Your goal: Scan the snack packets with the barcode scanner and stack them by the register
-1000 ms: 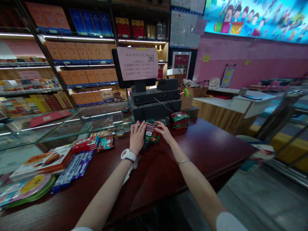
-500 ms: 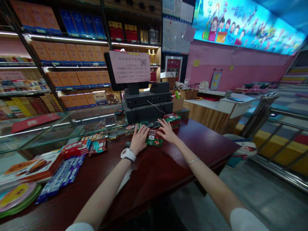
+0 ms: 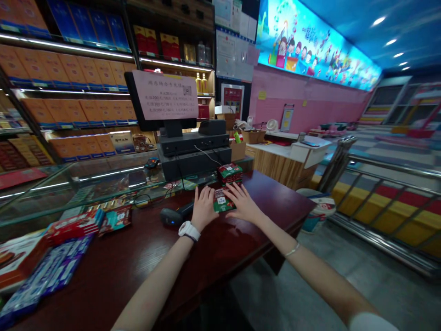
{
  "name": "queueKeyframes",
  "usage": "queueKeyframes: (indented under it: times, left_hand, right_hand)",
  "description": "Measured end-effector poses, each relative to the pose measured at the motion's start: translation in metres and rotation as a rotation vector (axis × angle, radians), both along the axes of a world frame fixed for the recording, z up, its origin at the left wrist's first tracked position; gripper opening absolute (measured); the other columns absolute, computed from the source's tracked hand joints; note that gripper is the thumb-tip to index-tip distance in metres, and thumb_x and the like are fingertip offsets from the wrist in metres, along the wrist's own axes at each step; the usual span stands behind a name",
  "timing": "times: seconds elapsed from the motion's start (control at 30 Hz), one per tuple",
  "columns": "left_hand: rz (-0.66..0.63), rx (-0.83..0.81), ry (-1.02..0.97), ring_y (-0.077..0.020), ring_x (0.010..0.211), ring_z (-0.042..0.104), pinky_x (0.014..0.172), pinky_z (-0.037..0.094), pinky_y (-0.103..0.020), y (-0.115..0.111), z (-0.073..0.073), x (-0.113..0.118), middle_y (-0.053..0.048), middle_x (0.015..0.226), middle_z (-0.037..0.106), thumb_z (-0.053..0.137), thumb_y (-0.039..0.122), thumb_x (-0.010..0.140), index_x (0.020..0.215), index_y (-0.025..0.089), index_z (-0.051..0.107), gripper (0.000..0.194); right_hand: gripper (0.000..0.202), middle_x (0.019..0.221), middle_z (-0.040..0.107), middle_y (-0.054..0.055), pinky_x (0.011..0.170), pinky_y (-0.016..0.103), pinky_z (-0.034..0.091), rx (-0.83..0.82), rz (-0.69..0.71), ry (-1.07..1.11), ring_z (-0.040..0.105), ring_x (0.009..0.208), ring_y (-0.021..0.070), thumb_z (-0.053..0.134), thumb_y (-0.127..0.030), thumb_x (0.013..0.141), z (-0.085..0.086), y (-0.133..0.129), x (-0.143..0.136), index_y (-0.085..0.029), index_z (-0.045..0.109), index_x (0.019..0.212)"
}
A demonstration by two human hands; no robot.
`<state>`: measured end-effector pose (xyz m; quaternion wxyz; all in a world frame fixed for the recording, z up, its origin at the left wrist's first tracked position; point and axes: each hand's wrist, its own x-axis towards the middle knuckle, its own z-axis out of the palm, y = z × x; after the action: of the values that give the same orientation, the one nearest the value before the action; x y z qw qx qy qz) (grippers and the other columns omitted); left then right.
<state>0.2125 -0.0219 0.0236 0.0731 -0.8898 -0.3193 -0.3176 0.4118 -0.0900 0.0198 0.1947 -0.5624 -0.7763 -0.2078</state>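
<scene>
At twelve o'clock the left hand (image 3: 204, 207) and right hand (image 3: 245, 205), fingers spread, partly hid a green-and-red packet (image 3: 221, 202); whether either gripped, I couldn't tell. At eleven, a dark scanner (image 3: 171, 217) met the left hand, its end unclear. Beyond, a pink notice (image 3: 168, 106) bore blurred print.

A pink notice (image 3: 167, 97) covers much of the monitor (image 3: 136, 103), and orange boxes (image 3: 70, 70) line the shelves (image 3: 86, 52).
</scene>
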Motion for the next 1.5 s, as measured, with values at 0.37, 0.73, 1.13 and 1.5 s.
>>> queueKeyframes:
  times: [0.37,0.73,1.13,1.5]
  left_hand:
    - [-0.058,-0.156,-0.062,-0.0328,0.13,0.048,0.122,0.011,-0.056,-0.008,-0.019,0.042,-0.017,0.129,0.056,0.075,0.037,0.061,0.133,0.013,0.044,0.082]
    - [-0.087,-0.29,-0.049,-0.0304,0.118,0.056,0.119,0.013,-0.059,0.011,-0.03,0.095,-0.01,0.12,0.061,0.077,0.053,0.063,0.126,0.021,0.049,0.076]
    - [-0.043,-0.276,-0.073,-0.0287,0.123,0.052,0.119,0.014,-0.057,0.039,-0.033,0.115,-0.008,0.12,0.059,0.077,0.048,0.065,0.116,0.023,0.057,0.06]
    - [-0.092,-0.522,-0.039,-0.0275,0.115,0.057,0.103,0.042,-0.043,0.054,-0.064,0.133,-0.01,0.118,0.06,0.076,0.051,0.068,0.119,0.021,0.057,0.062]
  right_hand:
    - [0.047,0.144,0.053,0.011,0.115,0.051,0.034,0.067,0.023,-0.13,0.048,0.135,0.0244,0.053,-0.012,0.088,-0.028,-0.023,0.035,-0.019,0.054,0.135]
    - [0.05,0.142,0.055,0.007,0.114,0.05,0.037,-0.027,-0.084,-0.004,0.05,0.134,0.0233,0.049,-0.008,0.089,-0.045,-0.015,0.077,-0.024,0.055,0.136]
    - [0.048,0.144,0.053,0.008,0.115,0.051,0.035,-0.053,-0.124,0.054,0.047,0.136,0.0238,0.045,-0.009,0.091,-0.051,0.018,0.09,-0.022,0.055,0.136]
    - [0.048,0.141,0.056,0.007,0.111,0.049,0.043,-0.126,-0.175,0.276,0.048,0.134,0.0231,0.048,-0.008,0.086,-0.082,0.027,0.104,-0.023,0.06,0.131]
